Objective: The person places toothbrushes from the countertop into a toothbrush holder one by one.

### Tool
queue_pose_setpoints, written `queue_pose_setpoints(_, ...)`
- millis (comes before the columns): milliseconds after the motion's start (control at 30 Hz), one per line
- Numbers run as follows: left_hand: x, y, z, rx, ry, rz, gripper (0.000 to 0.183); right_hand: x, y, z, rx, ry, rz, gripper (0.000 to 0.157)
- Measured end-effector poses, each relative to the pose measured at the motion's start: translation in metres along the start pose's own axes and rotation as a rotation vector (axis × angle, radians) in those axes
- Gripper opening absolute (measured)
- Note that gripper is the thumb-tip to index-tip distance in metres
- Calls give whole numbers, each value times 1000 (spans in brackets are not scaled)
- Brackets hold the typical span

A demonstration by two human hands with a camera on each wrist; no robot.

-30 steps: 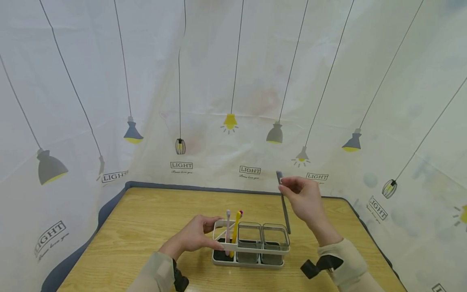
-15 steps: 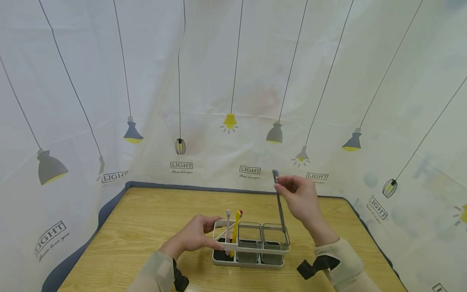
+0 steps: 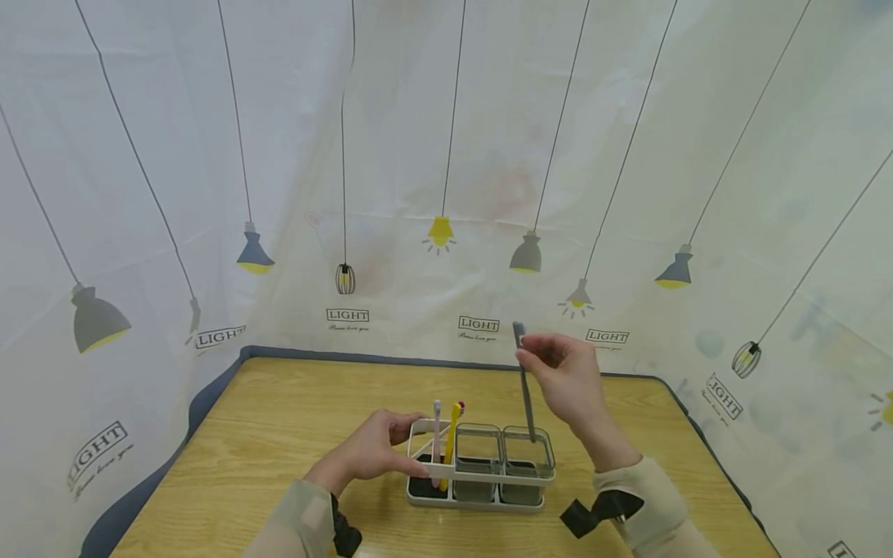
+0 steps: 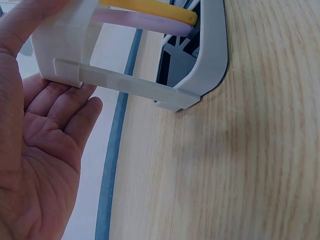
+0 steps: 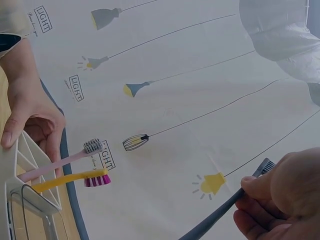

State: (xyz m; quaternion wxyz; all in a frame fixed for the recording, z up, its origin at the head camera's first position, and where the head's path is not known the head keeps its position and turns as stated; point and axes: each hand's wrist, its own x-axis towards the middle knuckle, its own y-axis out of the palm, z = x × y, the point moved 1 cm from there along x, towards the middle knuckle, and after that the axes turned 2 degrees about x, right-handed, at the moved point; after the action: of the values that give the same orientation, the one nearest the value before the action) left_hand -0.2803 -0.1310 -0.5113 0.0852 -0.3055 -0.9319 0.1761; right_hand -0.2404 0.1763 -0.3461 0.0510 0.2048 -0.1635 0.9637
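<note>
My left hand [image 3: 373,449] grips the left end of a white toothbrush holder [image 3: 474,507], thumb on the front rail and fingers behind. A pink toothbrush [image 5: 55,166] and a yellow toothbrush [image 5: 70,180] stand in its left section, bristles up. Two clear smoky cups sit in the other sections, a middle cup [image 3: 477,466] and a right cup [image 3: 528,470]. Between thumb and fingers, my right hand [image 3: 572,384] pinches a dark grey toothbrush [image 3: 526,399] just below its bristles. The handle's lower end is at the right cup's mouth; whether it is inside, I cannot tell.
The holder stands on a wooden table [image 3: 293,403] with a dark blue edge [image 3: 391,359]. A pale curtain [image 3: 405,155] printed with hanging lamps surrounds the back and sides. Black wrist straps [image 3: 607,508] sit over both sleeves.
My right hand has moved left with the grey toothbrush, bringing its lower end from beyond the right cup's rim to over that cup's mouth. The left hand and holder have stayed put.
</note>
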Motion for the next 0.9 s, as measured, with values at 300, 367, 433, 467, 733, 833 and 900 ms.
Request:
queue_pose_setpoints(300, 0, 0, 0, 11, 2, -7, 83, -1, 9, 6, 48, -41, 10, 9)
queue_pose_setpoints(367, 0, -1, 0, 13, 1, -8, 84, -1, 11, 7, 61, -38, 12, 9)
queue_pose_setpoints(433, -1, -1, 0, 11, 2, -6, 84, -3, 13, 8, 72, -34, 14, 10)
queue_pose_setpoints(467, -1, -1, 1, 9, 2, -4, 84, -3, 14, 8, 76, -30, 16, 10)
queue_pose_setpoints(733, 0, -1, 1, -6, 1, 9, 81, -7, 23, 13, 86, -34, 30, 10)
queue_pose_setpoints(833, -1, -1, -1, -1, 3, 13, 80, -8, 26, 15, 94, -36, 36, 10)
queue_pose_setpoints(900, -1, -1, -1, 1, 4, 16, 80, -8, 28, 16, 102, -38, 39, 10)
